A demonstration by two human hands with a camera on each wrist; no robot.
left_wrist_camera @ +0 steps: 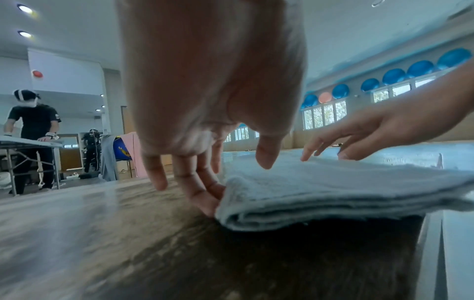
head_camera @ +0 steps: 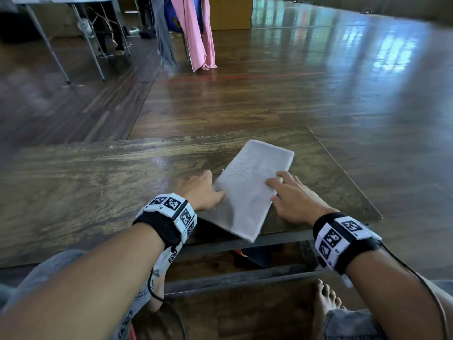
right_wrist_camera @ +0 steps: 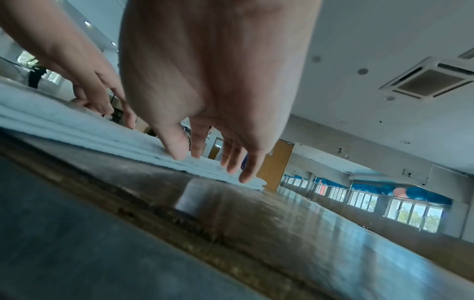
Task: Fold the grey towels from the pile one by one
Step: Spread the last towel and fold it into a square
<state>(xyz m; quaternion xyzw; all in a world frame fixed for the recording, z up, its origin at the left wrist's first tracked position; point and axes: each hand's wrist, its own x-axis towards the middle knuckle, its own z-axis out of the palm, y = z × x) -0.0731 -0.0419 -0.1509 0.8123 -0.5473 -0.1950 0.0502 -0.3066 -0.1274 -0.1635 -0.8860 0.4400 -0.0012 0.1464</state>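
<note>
Folded grey towel [head_camera: 247, 190] on the table [head_camera: 98, 182] — left hand [head_camera: 199, 191] and right hand [head_camera: 293, 198] flank it, fingers straight, touching.

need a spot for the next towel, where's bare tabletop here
Bare wood runs left of the left hand, out to the table far edge. A thin strip lies beyond the folded towel. It is crowded at the right near corner, around the right hand.

Seen from under the wrist, the right hand [right_wrist_camera: 205, 81] reaches forward with straight fingers [right_wrist_camera: 177, 146] resting on a folded grey towel [right_wrist_camera: 77, 125]. Beneath the fingers lies a glossy wooden worktop [right_wrist_camera: 256, 223]. Left of them, the left hand [right_wrist_camera: 84, 85] touches the towel's top.
</note>
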